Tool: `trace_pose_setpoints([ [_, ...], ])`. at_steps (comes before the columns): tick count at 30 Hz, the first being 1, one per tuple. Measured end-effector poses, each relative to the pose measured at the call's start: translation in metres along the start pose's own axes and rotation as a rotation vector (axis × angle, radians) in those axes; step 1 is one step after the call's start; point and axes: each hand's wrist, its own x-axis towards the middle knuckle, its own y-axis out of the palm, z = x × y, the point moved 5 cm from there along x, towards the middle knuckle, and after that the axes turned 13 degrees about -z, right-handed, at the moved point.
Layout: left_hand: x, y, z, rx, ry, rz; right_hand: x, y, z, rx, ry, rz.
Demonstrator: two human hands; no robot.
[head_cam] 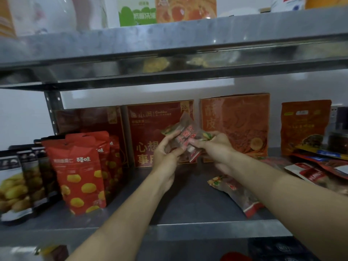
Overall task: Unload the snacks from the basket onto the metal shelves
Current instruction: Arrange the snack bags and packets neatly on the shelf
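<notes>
Both hands hold one clear snack packet with red print (185, 137) in the air above the middle metal shelf (169, 210). My left hand (166, 155) grips its lower left side. My right hand (216, 149) pinches its right edge. A similar packet (235, 193) lies flat on the shelf below my right forearm. The basket is not in view.
Red chestnut pouches (82, 176) and dark pouches (17, 185) stand at the left. Red and orange boxes (160, 132) lean along the back wall. Loose red packets (316, 170) pile at the right. The upper shelf (169, 46) hangs close overhead with boxes on it.
</notes>
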Motion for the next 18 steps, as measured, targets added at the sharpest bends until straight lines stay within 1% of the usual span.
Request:
trace_pose_setpoints([
  [3, 0.007, -0.01, -0.008, 0.092, 0.079, -0.015, 0.004, 0.001, 0.001, -0.063, -0.007, 0.014],
  [6, 0.014, -0.022, -0.018, 0.259, 0.158, -0.065, 0.004, -0.005, 0.005, -0.198, -0.037, 0.075],
  [7, 0.014, -0.023, -0.02, 0.323, 0.155, -0.051, 0.003, -0.008, 0.007, -0.23, -0.049, 0.099],
  [9, 0.015, -0.023, -0.017, 0.442, 0.103, 0.033, 0.0, -0.014, 0.011, -0.251, -0.037, 0.143],
  [11, 0.015, -0.021, -0.012, 0.505, 0.061, 0.118, -0.003, -0.016, 0.014, -0.247, -0.011, 0.207],
  [13, 0.012, -0.017, -0.007, 0.473, 0.037, 0.153, 0.0, -0.018, 0.014, -0.262, -0.018, 0.206],
  [16, 0.009, -0.013, 0.001, 0.357, 0.013, 0.091, 0.002, -0.02, 0.015, -0.158, -0.024, 0.096],
  [18, 0.008, -0.009, 0.006, 0.274, 0.013, 0.052, 0.001, -0.019, 0.011, -0.069, 0.033, 0.089],
])
